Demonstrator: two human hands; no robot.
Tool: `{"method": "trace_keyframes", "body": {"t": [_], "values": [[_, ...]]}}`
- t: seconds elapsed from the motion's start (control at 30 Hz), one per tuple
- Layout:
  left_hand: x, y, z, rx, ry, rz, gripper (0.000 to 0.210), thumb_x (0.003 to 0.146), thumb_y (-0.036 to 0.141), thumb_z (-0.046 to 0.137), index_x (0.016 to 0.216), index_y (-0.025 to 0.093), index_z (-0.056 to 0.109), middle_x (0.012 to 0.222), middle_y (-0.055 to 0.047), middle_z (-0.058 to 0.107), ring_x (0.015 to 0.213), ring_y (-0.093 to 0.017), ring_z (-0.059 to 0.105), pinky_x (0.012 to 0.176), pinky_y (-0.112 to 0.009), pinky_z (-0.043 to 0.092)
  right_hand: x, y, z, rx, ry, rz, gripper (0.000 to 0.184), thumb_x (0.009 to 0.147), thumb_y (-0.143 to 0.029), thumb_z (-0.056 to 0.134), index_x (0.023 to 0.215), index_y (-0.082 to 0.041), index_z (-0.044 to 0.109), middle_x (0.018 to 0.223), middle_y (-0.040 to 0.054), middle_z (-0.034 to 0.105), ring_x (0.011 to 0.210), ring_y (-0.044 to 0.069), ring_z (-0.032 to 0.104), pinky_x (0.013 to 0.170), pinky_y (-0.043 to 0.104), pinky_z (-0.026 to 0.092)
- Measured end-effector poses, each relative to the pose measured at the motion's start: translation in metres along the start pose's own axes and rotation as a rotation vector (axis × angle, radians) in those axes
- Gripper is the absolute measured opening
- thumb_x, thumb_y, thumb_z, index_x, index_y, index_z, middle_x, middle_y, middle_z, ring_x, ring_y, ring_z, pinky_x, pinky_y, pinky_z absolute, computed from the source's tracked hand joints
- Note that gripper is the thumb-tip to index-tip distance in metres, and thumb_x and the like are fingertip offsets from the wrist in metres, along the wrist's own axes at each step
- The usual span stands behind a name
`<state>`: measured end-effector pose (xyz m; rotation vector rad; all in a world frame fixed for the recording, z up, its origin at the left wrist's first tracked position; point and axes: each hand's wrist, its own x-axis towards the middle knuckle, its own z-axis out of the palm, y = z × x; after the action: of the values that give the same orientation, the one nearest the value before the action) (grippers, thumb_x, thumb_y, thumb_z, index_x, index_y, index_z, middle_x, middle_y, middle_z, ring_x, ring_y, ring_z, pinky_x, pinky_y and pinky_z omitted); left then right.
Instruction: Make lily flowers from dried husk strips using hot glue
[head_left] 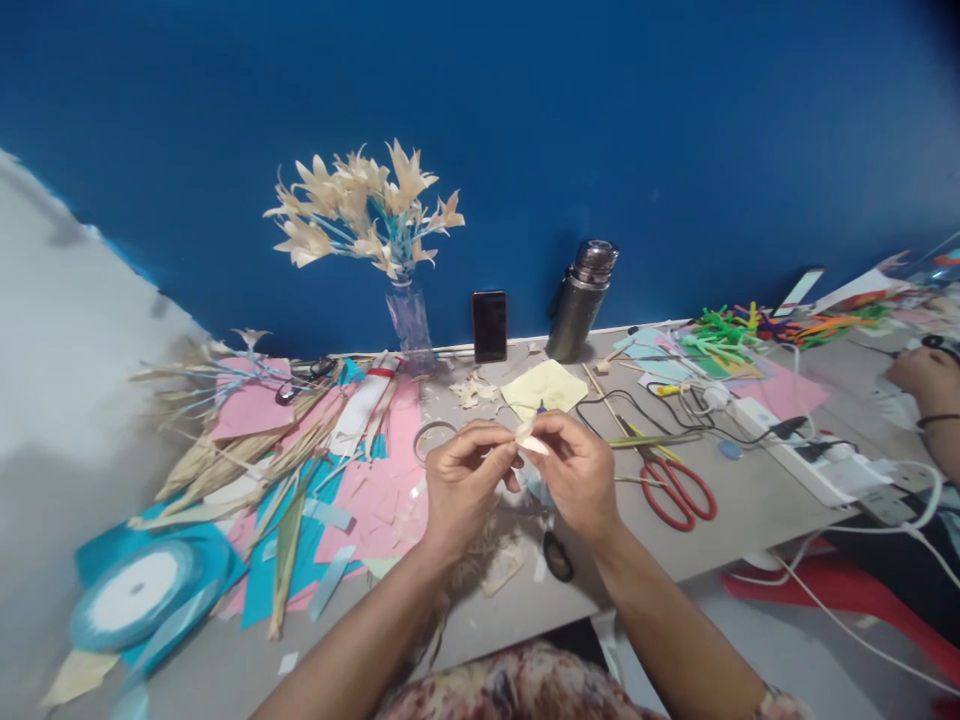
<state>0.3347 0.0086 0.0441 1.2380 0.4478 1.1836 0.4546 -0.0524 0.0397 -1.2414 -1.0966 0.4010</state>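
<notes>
Pinched between my two hands is a small cream husk petal (533, 443), held above the middle of the table. My left hand (466, 482) has its thumb and forefinger closed at the petal's left side. From the right, the fingers of my right hand (583, 478) close on the same piece. Just behind them lies a pale yellow sheet of paper (551, 385), with cream scraps (474, 391) beside it. Below my hands are more husk bits (504, 568) and a black-handled tool (557, 556), partly hidden. Red-handled scissors (679, 492) rest to the right of my right hand.
A clear vase (411, 325) of cream flowers (360, 200), a phone (490, 327) and a flask (582, 305) stand by the blue wall. Left are dried husks (217, 460) and a blue ribbon roll (139, 590). Right are a power strip (806, 455), cables and another person's hand (926, 380).
</notes>
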Motion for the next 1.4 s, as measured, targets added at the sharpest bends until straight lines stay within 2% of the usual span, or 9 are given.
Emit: {"method": "trace_keyframes", "body": {"t": [0.17, 0.3, 0.47, 0.63, 0.77, 0.9, 1.2, 1.3, 1.4], "values": [[-0.002, 0.003, -0.003, -0.061, -0.052, -0.048, 0.006, 0.080, 0.023, 0.078, 0.085, 0.020, 0.080, 0.085, -0.004, 0.067, 0.065, -0.015, 0.068, 0.046, -0.026, 0.059, -0.001, 0.001, 0.000, 0.058, 0.023, 0.038, 0.011, 0.088, -0.031, 0.073, 0.087, -0.021, 0.068, 0.079, -0.0014, 0.064, 0.067, 0.013, 0.058, 0.063, 0.025, 0.046], [0.000, 0.007, -0.007, -0.147, -0.112, -0.239, 0.008, 0.080, 0.026, 0.079, 0.078, 0.018, 0.079, 0.077, -0.003, 0.068, 0.060, -0.012, 0.064, 0.047, -0.022, 0.055, -0.002, -0.001, -0.003, 0.100, 0.000, 0.110, 0.015, 0.084, -0.034, 0.076, 0.085, -0.021, 0.069, 0.077, -0.0003, 0.066, 0.066, 0.014, 0.060, 0.061, 0.025, 0.049], [0.005, 0.013, -0.008, -0.282, -0.189, -0.518, 0.022, 0.064, 0.030, 0.091, 0.067, 0.015, 0.076, 0.060, -0.002, 0.066, 0.050, -0.010, 0.060, 0.043, -0.019, 0.051, -0.001, -0.010, -0.004, 0.209, -0.062, 0.181, 0.029, 0.076, -0.045, 0.082, 0.077, -0.021, 0.066, 0.070, 0.0002, 0.066, 0.063, 0.016, 0.062, 0.056, 0.026, 0.050], [0.005, 0.016, -0.008, -0.286, -0.190, -0.591, 0.027, 0.060, 0.030, 0.094, 0.069, 0.014, 0.075, 0.055, -0.002, 0.065, 0.045, -0.010, 0.057, 0.040, -0.019, 0.049, 0.000, -0.011, -0.005, 0.308, -0.111, 0.205, 0.030, 0.075, -0.043, 0.084, 0.074, -0.021, 0.063, 0.067, -0.0014, 0.063, 0.059, 0.014, 0.059, 0.055, 0.025, 0.048], [0.001, 0.016, -0.007, -0.182, -0.127, -0.542, 0.027, 0.063, 0.032, 0.092, 0.073, 0.013, 0.076, 0.055, 0.000, 0.064, 0.046, -0.010, 0.057, 0.043, -0.020, 0.050, -0.002, -0.005, -0.008, 0.198, -0.064, 0.205, 0.031, 0.074, -0.043, 0.084, 0.074, -0.020, 0.064, 0.066, -0.0020, 0.060, 0.060, 0.013, 0.055, 0.054, 0.024, 0.044], [-0.005, 0.017, -0.007, -0.061, -0.061, -0.442, 0.022, 0.070, 0.032, 0.086, 0.077, 0.014, 0.076, 0.058, 0.000, 0.064, 0.048, -0.010, 0.058, 0.046, -0.021, 0.050, -0.004, -0.003, -0.006, 0.154, -0.049, 0.234, 0.033, 0.076, -0.047, 0.081, 0.076, -0.019, 0.063, 0.066, -0.0013, 0.061, 0.058, 0.013, 0.056, 0.053, 0.024, 0.045], [-0.010, 0.015, -0.008, 0.097, 0.029, -0.323, 0.017, 0.076, 0.030, 0.080, 0.078, 0.015, 0.071, 0.060, 0.002, 0.062, 0.050, -0.010, 0.057, 0.050, -0.021, 0.048, -0.013, -0.004, 0.004, 0.129, -0.052, 0.173, 0.016, 0.088, -0.035, 0.069, 0.082, -0.019, 0.067, 0.074, 0.0003, 0.067, 0.065, 0.014, 0.062, 0.061, 0.025, 0.051], [-0.010, 0.013, -0.008, 0.188, 0.102, -0.244, 0.015, 0.077, 0.029, 0.078, 0.080, 0.016, 0.071, 0.066, 0.002, 0.064, 0.054, -0.009, 0.057, 0.053, -0.021, 0.049, -0.016, -0.002, 0.007, 0.083, -0.037, 0.119, 0.012, 0.091, -0.029, 0.065, 0.089, -0.020, 0.072, 0.083, 0.0027, 0.071, 0.074, 0.016, 0.065, 0.067, 0.026, 0.053], [-0.010, 0.011, -0.009, 0.246, 0.162, -0.191, 0.015, 0.078, 0.030, 0.076, 0.081, 0.016, 0.071, 0.073, 0.001, 0.066, 0.056, -0.009, 0.057, 0.053, -0.021, 0.049, -0.019, 0.001, 0.010, 0.038, -0.024, 0.063, 0.014, 0.092, -0.025, 0.064, 0.099, -0.021, 0.076, 0.096, 0.0054, 0.074, 0.087, 0.019, 0.069, 0.075, 0.029, 0.055]]}}
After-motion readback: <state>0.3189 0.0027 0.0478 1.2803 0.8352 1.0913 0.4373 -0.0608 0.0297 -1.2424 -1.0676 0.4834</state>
